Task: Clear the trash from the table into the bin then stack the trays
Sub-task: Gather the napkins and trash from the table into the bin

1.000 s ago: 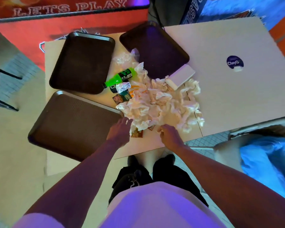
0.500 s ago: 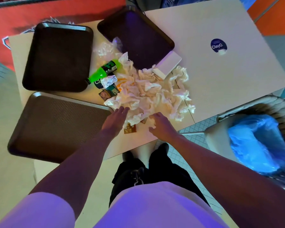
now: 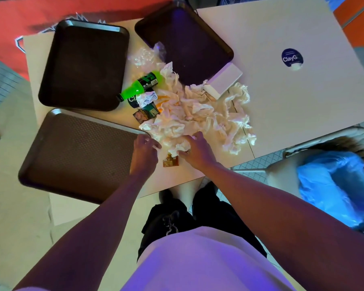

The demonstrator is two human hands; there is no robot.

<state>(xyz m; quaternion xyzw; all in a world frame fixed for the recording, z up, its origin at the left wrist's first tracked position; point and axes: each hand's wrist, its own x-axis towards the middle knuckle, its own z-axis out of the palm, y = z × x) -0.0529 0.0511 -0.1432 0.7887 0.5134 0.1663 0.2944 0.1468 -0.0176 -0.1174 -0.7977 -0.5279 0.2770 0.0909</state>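
Fingers (image 3: 191,138) of your right hand (image 3: 198,151) are curled down over the nearest clump of crumpled napkins (image 3: 198,114). Those of your left hand (image 3: 144,154) are hooked narrowly into the pile's near-left edge, pinching paper. Working from both sides makes sense, since loose tissue scatters unless you bunch it inward.

Between your hands, at 6 o'clock of the pile, a small brown sachet (image 3: 171,163) lies flat on the table (image 3: 303,97). A napkin scoop will likely leave it behind. At 9 o'clock of your left hand sits the near tray (image 3: 72,152), its corner just beside the napkins. The bin (image 3: 334,185), lined in blue, waits below the table edge at 4 o'clock, so your right hand probably does the carrying.

Farther on, a card packet (image 3: 145,114) and a green bottle (image 3: 142,85) lie at 10 o'clock of the pile. A white box (image 3: 226,78) lies at 1 o'clock, against the near corner of the far tray (image 3: 185,43). Clear plastic wrap (image 3: 144,56) sits between that tray and the far-left tray (image 3: 82,66). Stacking has to wait until all this is cleared.
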